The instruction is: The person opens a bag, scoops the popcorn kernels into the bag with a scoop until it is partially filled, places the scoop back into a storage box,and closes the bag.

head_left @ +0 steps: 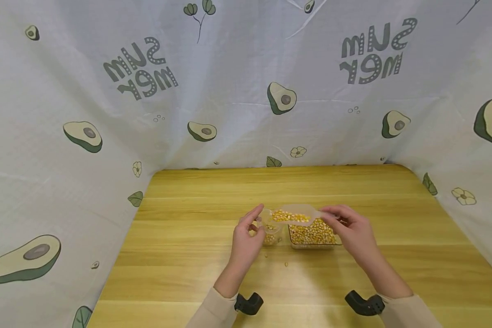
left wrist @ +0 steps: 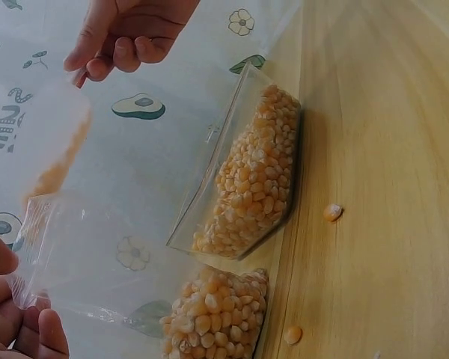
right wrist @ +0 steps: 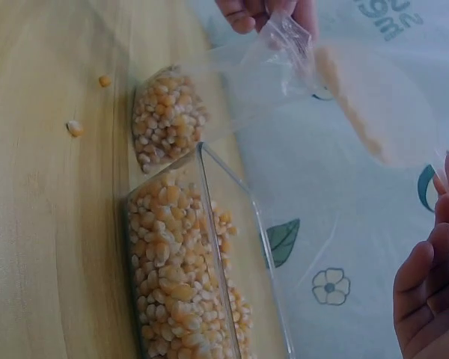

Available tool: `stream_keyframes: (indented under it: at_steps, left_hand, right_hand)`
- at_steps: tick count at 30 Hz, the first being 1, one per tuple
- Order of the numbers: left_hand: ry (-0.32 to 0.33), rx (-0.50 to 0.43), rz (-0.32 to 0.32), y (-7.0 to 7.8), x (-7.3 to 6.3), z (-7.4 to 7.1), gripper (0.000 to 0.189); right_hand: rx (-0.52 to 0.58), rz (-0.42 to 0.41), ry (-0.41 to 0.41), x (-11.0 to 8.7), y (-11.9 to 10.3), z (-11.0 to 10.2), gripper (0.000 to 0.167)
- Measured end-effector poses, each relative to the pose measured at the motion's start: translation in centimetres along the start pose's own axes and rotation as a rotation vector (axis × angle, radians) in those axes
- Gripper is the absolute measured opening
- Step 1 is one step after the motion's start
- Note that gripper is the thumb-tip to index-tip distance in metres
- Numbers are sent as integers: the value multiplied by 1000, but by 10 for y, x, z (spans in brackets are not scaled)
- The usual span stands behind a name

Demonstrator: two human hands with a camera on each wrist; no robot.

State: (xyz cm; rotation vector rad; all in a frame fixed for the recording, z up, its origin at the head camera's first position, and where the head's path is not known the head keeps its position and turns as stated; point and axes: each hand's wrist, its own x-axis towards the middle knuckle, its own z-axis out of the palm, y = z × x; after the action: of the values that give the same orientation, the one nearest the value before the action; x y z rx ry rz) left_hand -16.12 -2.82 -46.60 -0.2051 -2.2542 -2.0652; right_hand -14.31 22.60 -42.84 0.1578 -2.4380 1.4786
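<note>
- My right hand pinches the handle of the translucent scoop [head_left: 307, 209] above the clear box [head_left: 311, 246], probably keeping my fingers clear of the kernels it carries.
- Left of the box, my left hand [head_left: 247, 240] pinches the rim of the plastic bag [left wrist: 82, 254], seemingly to keep its mouth spread at the scoop's tip.
- The bag's corn-filled bottom rests on the bench [head_left: 188, 269] just beside the box, likely for steadiness.
- Two loose kernels [head_left: 286, 264] lie nearer me than the box.
</note>
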Motion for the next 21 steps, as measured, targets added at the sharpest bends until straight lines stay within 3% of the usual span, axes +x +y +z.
stream_keyframes:
  at_steps: [11, 21]
  left_hand:
    - [-12, -5, -1, 0, 0, 0, 57]
    - [-14, -13, -20, -2, 0, 1, 59]
  right_hand:
    - [-58, -128, -34, 7, -7, 5, 17]
    - [-26, -156, -29, 7, -10, 9, 20]
